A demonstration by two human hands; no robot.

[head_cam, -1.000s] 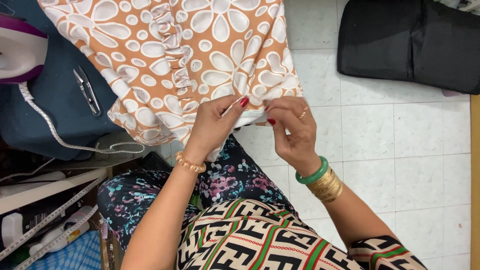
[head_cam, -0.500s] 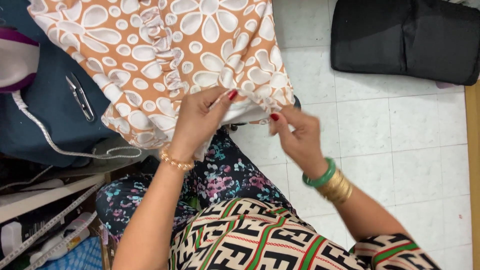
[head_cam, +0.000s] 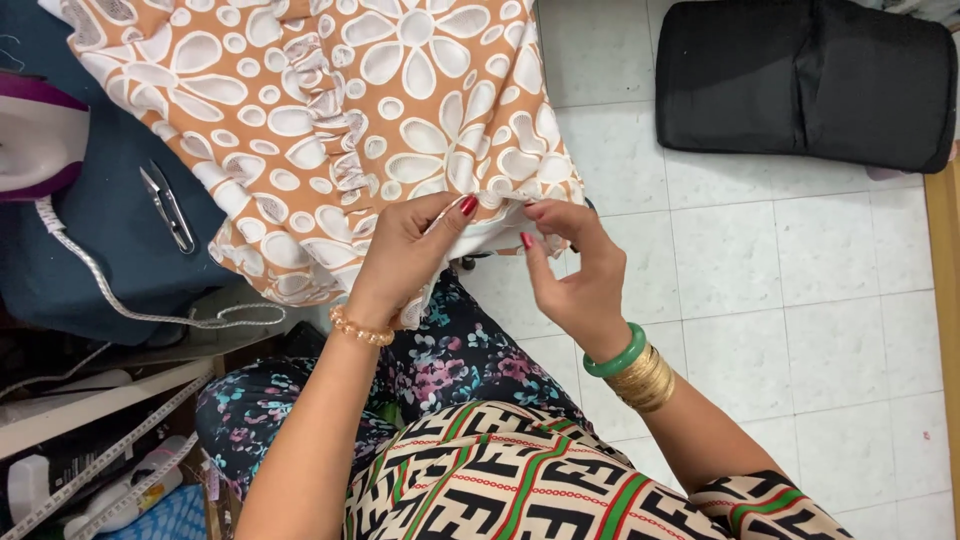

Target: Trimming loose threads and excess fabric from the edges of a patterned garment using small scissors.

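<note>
Scanning from the left edge: a purple and white iron [head_cam: 35, 140] sits on the dark blue padded surface [head_cam: 110, 250], its braided cord [head_cam: 120, 305] trailing toward the orange floral fabric [head_cam: 350, 120]. Small thread snips [head_cam: 168, 205] lie on the surface just left of the fabric. The fabric drapes off the surface edge, its lower hem hanging above the person's lap. Left hand [head_cam: 405, 260] pinches the hem between thumb and fingers, at the white underside of the fabric. Right hand [head_cam: 570, 265], just right of the left, also pinches the hem, fingertips closed on a small fold; whether a needle or thread is held cannot be told. Well right of the fabric, a black cushion [head_cam: 805, 80] rests on the white tiled floor [head_cam: 800, 300].

Judgement: the fabric looks light, soft and limp, liable to slide off; best gripped at the folded hem.
</note>
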